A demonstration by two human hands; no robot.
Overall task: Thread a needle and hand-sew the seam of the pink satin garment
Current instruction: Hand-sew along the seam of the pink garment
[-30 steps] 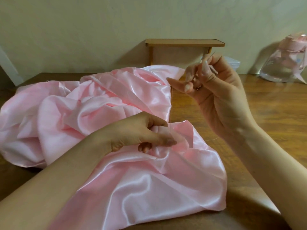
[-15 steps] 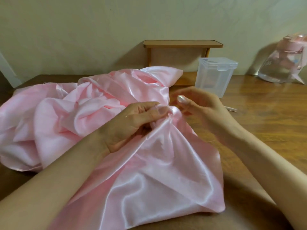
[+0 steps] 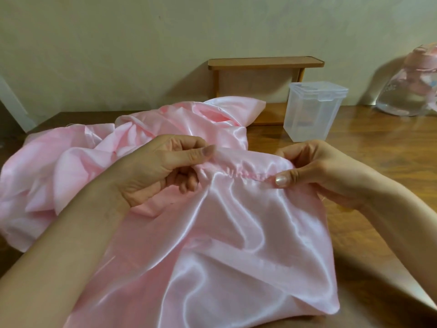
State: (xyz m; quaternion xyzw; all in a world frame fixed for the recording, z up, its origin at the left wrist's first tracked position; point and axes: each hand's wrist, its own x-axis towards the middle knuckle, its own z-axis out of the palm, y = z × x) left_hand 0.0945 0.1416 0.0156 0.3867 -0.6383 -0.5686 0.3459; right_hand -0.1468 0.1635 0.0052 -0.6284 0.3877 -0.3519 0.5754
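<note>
Open table [image 3: 383, 150] on your right up to the plastic box [image 3: 314, 114] and jug [image 3: 406, 95]; pink cloth [image 3: 71, 166] across your left.

1. Left hand [image 3: 160, 169] pinches the gathered seam [image 3: 236, 174] of the pink satin garment [image 3: 236, 233].
2. Right hand [image 3: 314, 171] pinches the seam's other end.
3. Clear plastic container [image 3: 314, 110] stands behind on the wooden table [image 3: 378, 143].

wooden table [image 3: 378, 147] | on it: pink satin garment [image 3: 236, 233]; clear container [image 3: 312, 114]; wooden shelf [image 3: 264, 62]; bottle [image 3: 406, 95]
</note>
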